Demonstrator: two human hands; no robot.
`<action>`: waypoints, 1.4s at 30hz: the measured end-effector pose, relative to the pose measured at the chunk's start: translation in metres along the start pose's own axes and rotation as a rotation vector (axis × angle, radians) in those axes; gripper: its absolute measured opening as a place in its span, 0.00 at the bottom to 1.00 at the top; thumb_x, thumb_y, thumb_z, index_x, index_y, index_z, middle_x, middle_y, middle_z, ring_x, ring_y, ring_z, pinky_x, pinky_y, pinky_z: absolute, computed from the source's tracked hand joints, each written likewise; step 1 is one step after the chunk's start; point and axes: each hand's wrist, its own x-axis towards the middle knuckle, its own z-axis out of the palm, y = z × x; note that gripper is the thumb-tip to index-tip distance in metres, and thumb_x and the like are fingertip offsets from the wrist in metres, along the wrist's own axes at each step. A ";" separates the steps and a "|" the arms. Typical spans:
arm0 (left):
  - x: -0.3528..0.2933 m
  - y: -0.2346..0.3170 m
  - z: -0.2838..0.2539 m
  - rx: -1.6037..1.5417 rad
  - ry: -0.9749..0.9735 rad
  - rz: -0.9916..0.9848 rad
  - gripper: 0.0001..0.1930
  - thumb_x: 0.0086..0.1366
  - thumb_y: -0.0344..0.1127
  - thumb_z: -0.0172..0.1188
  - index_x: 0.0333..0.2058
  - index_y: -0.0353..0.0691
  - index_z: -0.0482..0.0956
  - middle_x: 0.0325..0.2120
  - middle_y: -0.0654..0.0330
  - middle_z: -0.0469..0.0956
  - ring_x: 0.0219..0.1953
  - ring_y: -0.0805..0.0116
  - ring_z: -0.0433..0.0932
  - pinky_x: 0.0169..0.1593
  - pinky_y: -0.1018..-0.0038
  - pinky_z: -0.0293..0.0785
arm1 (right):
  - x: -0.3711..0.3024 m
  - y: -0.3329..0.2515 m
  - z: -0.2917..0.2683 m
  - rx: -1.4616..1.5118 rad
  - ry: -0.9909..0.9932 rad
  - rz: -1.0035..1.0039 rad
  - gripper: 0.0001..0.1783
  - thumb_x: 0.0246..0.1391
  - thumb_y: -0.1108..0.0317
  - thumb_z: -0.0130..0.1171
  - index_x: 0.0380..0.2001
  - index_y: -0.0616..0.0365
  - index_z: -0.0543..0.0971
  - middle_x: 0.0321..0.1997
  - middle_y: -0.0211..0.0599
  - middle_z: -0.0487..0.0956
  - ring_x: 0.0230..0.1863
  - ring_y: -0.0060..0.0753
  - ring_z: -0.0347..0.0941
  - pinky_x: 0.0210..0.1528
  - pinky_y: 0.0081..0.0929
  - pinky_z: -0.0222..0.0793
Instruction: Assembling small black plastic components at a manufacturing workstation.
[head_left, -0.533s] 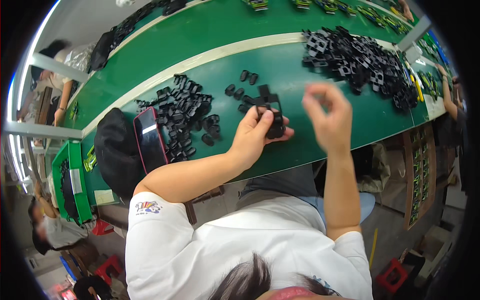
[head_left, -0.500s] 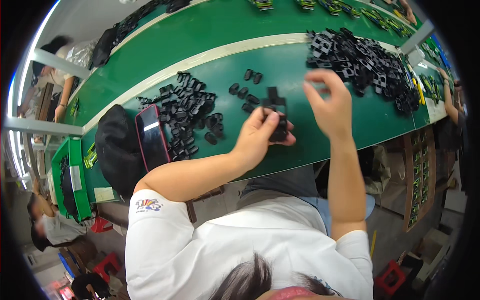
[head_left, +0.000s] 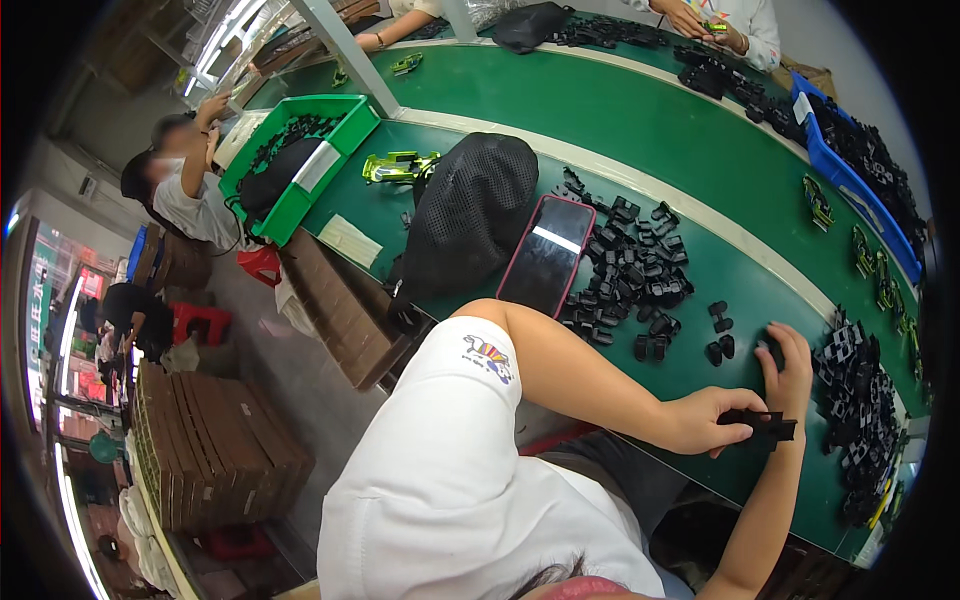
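My left hand (head_left: 702, 420) is closed on a black plastic bracket (head_left: 772, 428), which sticks out to the right in front of my right forearm. Just beyond it, my right hand (head_left: 789, 368) is low over the green table, its thumb and fingers apart, with nothing visible between them. Several small black plastic clips (head_left: 720, 347) lie to the left of its fingertips. Farther left is a heap of the same clips (head_left: 635, 270). To the right of my right hand spreads a pile of black brackets (head_left: 858, 420).
A phone with a red edge (head_left: 546, 255) lies beside the clips, next to a black mesh bag (head_left: 470, 210). At the left stands a green bin (head_left: 345, 140), with a green-yellow part (head_left: 398, 168) nearby. A blue bin (head_left: 860, 185) stands across the table, where other people work.
The view has swung to the left, showing more of the bins and floor. My right hand has come down from the air to the table near the loose clips. My left hand still grips the bracket.
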 end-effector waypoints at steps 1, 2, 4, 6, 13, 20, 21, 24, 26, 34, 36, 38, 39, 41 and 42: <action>-0.001 0.003 0.000 0.001 0.015 0.002 0.12 0.64 0.29 0.51 0.45 0.38 0.64 0.29 0.62 0.70 0.21 0.77 0.70 0.27 0.80 0.68 | -0.009 0.017 -0.003 -0.019 0.037 0.015 0.16 0.45 0.76 0.60 0.41 0.61 0.75 0.48 0.42 0.75 0.50 0.46 0.70 0.53 0.32 0.64; -0.001 0.007 0.003 0.007 0.074 -0.022 0.12 0.63 0.30 0.53 0.45 0.39 0.65 0.29 0.62 0.70 0.21 0.78 0.69 0.26 0.80 0.68 | -0.024 0.032 -0.010 -0.050 0.083 0.051 0.16 0.46 0.75 0.60 0.42 0.61 0.75 0.48 0.41 0.75 0.50 0.43 0.71 0.52 0.31 0.65; 0.001 0.009 0.003 0.002 0.120 -0.052 0.12 0.63 0.30 0.54 0.44 0.40 0.66 0.28 0.63 0.71 0.20 0.78 0.69 0.25 0.80 0.68 | -0.056 0.035 -0.033 0.149 0.193 0.279 0.15 0.51 0.75 0.58 0.45 0.63 0.75 0.49 0.39 0.74 0.50 0.32 0.70 0.51 0.26 0.66; 0.009 0.004 0.002 -0.020 0.073 -0.126 0.13 0.62 0.32 0.57 0.43 0.42 0.67 0.27 0.63 0.71 0.21 0.79 0.69 0.24 0.80 0.67 | -0.091 0.032 -0.050 0.340 0.377 0.392 0.14 0.54 0.77 0.55 0.45 0.65 0.75 0.52 0.39 0.72 0.51 0.30 0.70 0.52 0.25 0.66; 0.004 0.021 -0.003 0.024 0.230 -0.224 0.12 0.69 0.41 0.47 0.40 0.38 0.72 0.24 0.66 0.70 0.22 0.80 0.66 0.26 0.83 0.63 | -0.091 -0.079 -0.070 0.373 0.421 0.185 0.23 0.41 0.75 0.67 0.44 0.63 0.75 0.46 0.39 0.76 0.46 0.33 0.72 0.48 0.27 0.68; 0.014 0.004 -0.005 -0.037 0.097 -0.211 0.14 0.71 0.43 0.42 0.45 0.40 0.66 0.25 0.68 0.65 0.21 0.83 0.60 0.23 0.85 0.58 | -0.090 -0.093 -0.066 0.045 0.226 -0.024 0.34 0.29 0.72 0.69 0.47 0.58 0.74 0.37 0.38 0.77 0.36 0.42 0.72 0.38 0.33 0.71; 0.012 0.004 -0.005 -0.041 0.089 -0.221 0.13 0.71 0.44 0.42 0.45 0.40 0.66 0.25 0.69 0.65 0.22 0.83 0.59 0.24 0.85 0.58 | -0.090 -0.094 -0.068 0.016 0.208 0.008 0.34 0.29 0.72 0.69 0.47 0.58 0.73 0.35 0.38 0.77 0.36 0.42 0.72 0.37 0.33 0.71; 0.010 0.005 -0.002 -0.006 0.097 -0.224 0.13 0.71 0.44 0.42 0.44 0.41 0.66 0.25 0.69 0.65 0.23 0.84 0.59 0.24 0.85 0.58 | -0.090 -0.092 -0.071 -0.029 0.151 0.037 0.35 0.30 0.73 0.68 0.49 0.58 0.72 0.33 0.38 0.76 0.34 0.41 0.72 0.37 0.34 0.70; 0.007 0.003 -0.002 0.013 0.087 -0.210 0.13 0.71 0.44 0.42 0.44 0.41 0.66 0.25 0.69 0.66 0.23 0.84 0.59 0.24 0.85 0.58 | -0.085 -0.097 -0.068 -0.049 0.070 0.000 0.35 0.30 0.72 0.68 0.49 0.58 0.72 0.33 0.38 0.76 0.35 0.41 0.72 0.38 0.33 0.70; 0.011 0.007 -0.005 -0.131 0.054 -0.231 0.13 0.71 0.43 0.40 0.45 0.41 0.66 0.28 0.69 0.66 0.23 0.84 0.58 0.25 0.85 0.59 | -0.085 -0.075 -0.056 0.218 0.063 0.017 0.35 0.32 0.67 0.70 0.50 0.55 0.72 0.40 0.38 0.77 0.44 0.37 0.72 0.45 0.29 0.70; 0.011 0.007 -0.004 -0.105 0.088 -0.246 0.13 0.71 0.43 0.40 0.45 0.41 0.65 0.28 0.69 0.66 0.23 0.84 0.57 0.25 0.85 0.59 | -0.097 -0.068 -0.054 0.230 0.259 0.200 0.35 0.35 0.63 0.71 0.51 0.56 0.72 0.47 0.37 0.75 0.49 0.32 0.70 0.47 0.26 0.69; 0.011 0.007 -0.003 -0.091 0.103 -0.236 0.13 0.71 0.43 0.40 0.46 0.41 0.65 0.28 0.67 0.68 0.22 0.83 0.59 0.24 0.85 0.58 | -0.109 -0.066 -0.048 0.835 0.482 0.595 0.27 0.45 0.67 0.68 0.49 0.63 0.71 0.48 0.41 0.72 0.48 0.28 0.68 0.47 0.23 0.68; 0.011 0.006 -0.002 -0.074 0.116 -0.230 0.13 0.71 0.42 0.40 0.47 0.41 0.65 0.29 0.65 0.70 0.21 0.83 0.61 0.24 0.86 0.57 | -0.111 -0.068 -0.046 0.889 0.427 0.686 0.25 0.46 0.68 0.67 0.47 0.64 0.72 0.46 0.42 0.72 0.45 0.27 0.69 0.46 0.21 0.69; 0.008 0.005 -0.002 -0.032 0.118 -0.218 0.13 0.71 0.42 0.40 0.47 0.41 0.64 0.29 0.65 0.70 0.21 0.83 0.61 0.24 0.86 0.58 | -0.113 -0.075 -0.041 0.926 0.332 0.793 0.22 0.47 0.71 0.66 0.46 0.66 0.72 0.42 0.41 0.73 0.40 0.24 0.71 0.41 0.19 0.70; 0.008 0.004 -0.002 0.008 0.117 -0.198 0.13 0.71 0.41 0.40 0.47 0.40 0.64 0.29 0.65 0.70 0.21 0.83 0.61 0.25 0.86 0.58 | -0.112 -0.079 -0.038 0.906 0.296 0.810 0.22 0.47 0.72 0.65 0.45 0.66 0.72 0.40 0.39 0.74 0.37 0.22 0.72 0.39 0.18 0.71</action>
